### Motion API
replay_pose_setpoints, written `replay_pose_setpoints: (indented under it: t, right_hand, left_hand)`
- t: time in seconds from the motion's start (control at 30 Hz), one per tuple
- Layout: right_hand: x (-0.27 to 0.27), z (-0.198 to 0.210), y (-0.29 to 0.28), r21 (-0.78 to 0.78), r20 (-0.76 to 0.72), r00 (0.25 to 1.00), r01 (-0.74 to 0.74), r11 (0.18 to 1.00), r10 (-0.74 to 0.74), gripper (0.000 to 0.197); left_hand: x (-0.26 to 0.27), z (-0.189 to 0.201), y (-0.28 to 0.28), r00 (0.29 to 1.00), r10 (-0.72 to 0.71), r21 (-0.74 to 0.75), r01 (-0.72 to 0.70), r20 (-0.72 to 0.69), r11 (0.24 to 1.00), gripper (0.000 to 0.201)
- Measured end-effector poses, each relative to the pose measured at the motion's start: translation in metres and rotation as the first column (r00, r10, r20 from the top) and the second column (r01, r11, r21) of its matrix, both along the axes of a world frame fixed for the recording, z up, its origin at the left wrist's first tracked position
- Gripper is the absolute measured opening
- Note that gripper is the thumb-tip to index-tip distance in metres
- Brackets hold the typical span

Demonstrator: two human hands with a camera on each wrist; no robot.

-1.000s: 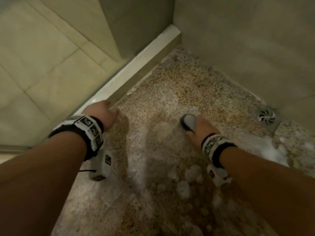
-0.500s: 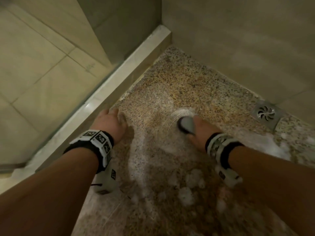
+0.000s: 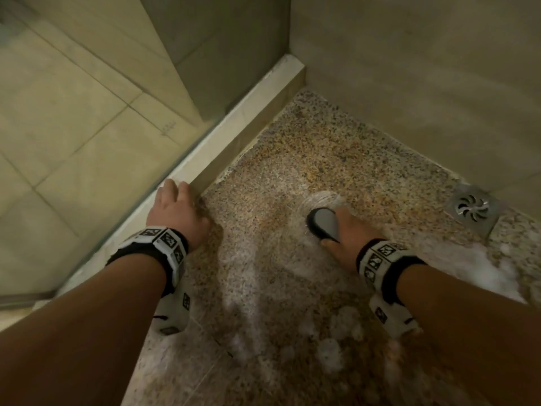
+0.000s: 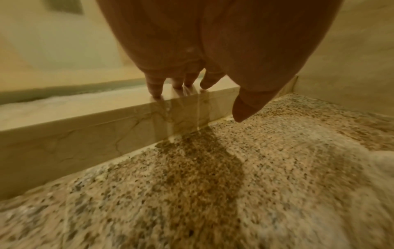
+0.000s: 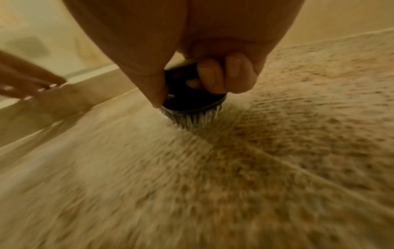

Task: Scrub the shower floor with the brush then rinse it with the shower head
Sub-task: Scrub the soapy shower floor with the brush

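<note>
No legible text, brand, number or label found in any view. The only sign-like marks are black-and-white square coded patterns on the left wristband [image 3: 164,244] at 8 o'clock and the right wristband [image 3: 380,259] at 4 o'clock in the head view; these carry no readable characters. A faint scratch-like mark on the glass panel [image 3: 168,128] cannot be read.
</note>
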State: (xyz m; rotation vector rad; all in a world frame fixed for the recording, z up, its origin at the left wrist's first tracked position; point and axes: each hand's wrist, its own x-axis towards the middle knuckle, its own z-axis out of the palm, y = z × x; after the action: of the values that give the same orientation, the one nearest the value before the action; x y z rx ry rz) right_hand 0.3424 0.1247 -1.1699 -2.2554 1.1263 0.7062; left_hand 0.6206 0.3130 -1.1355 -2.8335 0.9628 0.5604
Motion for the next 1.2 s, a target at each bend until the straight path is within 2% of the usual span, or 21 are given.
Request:
replay_pose_setpoints:
  t: [0.17,0.23,0.3,0.37,0.43,0.5,0.53,0.6,0.7,0.77,0.83,0.9,0.97,1.03,1.1,1.2]
  right_hand:
    - [0.028,-0.008,-0.024,-0.062,0.042,0.973,0.23,0.971,-0.228,0.074]
    - [0.046,-0.008,-0.023,-0.087,0.044,0.963,0.268,0.96,-0.265,0.08]
    - [0.058,-0.006,-0.004,-0.067,0.066,0.98,0.193,0.979,-0.189,0.082]
    - [0.054,-0.005,0.029,-0.002,0.084,0.996,0.001,1.0,-0.001,0.071]
    - [0.036,-0.002,0.052,0.048,0.054,0.986,-0.163,0.985,0.16,0.062]
    - [0.018,-0.003,0.043,0.042,0.023,0.982,-0.187,0.981,0.186,0.066]
    - [0.011,-0.004,0.028,0.021,0.014,0.99,-0.14,0.99,0.14,0.07]
    - [0.005,-0.004,-0.012,-0.037,0.045,0.998,0.056,0.998,-0.054,0.075]
    - [0.018,0.0,-0.062,-0.126,0.075,0.941,0.338,0.933,-0.33,0.074]
    - [0.042,-0.001,-0.065,-0.101,0.112,0.902,0.427,0.898,-0.416,0.079]
    - [0.07,-0.007,-0.042,-0.06,0.152,0.901,0.42,0.906,-0.407,0.085]
    - [0.085,-0.01,-0.005,-0.017,0.14,0.95,0.285,0.958,-0.28,0.08]
    - [0.079,-0.007,0.021,0.013,0.117,0.985,0.128,0.992,-0.128,0.07]
    - [0.059,-0.004,0.02,-0.004,0.101,0.994,0.043,0.999,-0.043,0.07]
    - [0.037,-0.004,-0.007,-0.056,0.091,0.994,0.066,0.996,-0.061,0.074]
    - [0.02,-0.004,-0.07,-0.158,0.093,0.953,0.301,0.941,-0.289,0.076]
  left_hand:
    - [-0.006,-0.01,-0.002,0.999,0.034,0.014,-0.034,0.031,0.999,0.1]
    - [-0.011,-0.012,-0.011,0.995,0.084,0.022,-0.085,0.046,0.996,0.102]
    - [-0.016,-0.013,-0.019,0.989,0.134,0.033,-0.136,0.054,0.99,0.103]
    - [-0.021,-0.016,-0.02,0.987,0.149,0.06,-0.153,0.057,0.986,0.106]
    - [-0.022,-0.018,-0.018,0.988,0.142,0.087,-0.146,0.056,0.985,0.112]
    - [-0.022,-0.02,-0.016,0.989,0.138,0.091,-0.142,0.048,0.986,0.117]
    - [-0.023,-0.02,-0.015,0.989,0.138,0.086,-0.142,0.046,0.986,0.118]
    - [-0.024,-0.022,-0.015,0.989,0.14,0.073,-0.143,0.046,0.987,0.122]
    - [-0.026,-0.025,-0.015,0.989,0.137,0.072,-0.141,0.058,0.987,0.125]
    - [-0.026,-0.027,-0.015,0.988,0.141,0.087,-0.146,0.058,0.985,0.128]
    - [-0.026,-0.029,-0.017,0.987,0.148,0.091,-0.153,0.059,0.984,0.129]
    - [-0.027,-0.03,-0.016,0.987,0.149,0.079,-0.153,0.056,0.985,0.126]
    - [-0.027,-0.032,-0.014,0.988,0.144,0.063,-0.148,0.059,0.987,0.125]
    - [-0.027,-0.034,-0.011,0.989,0.138,0.051,-0.141,0.062,0.989,0.124]
    - [-0.027,-0.035,-0.011,0.989,0.138,0.053,-0.141,0.056,0.989,0.123]
    - [-0.027,-0.036,-0.013,0.988,0.149,0.062,-0.152,0.049,0.986,0.124]
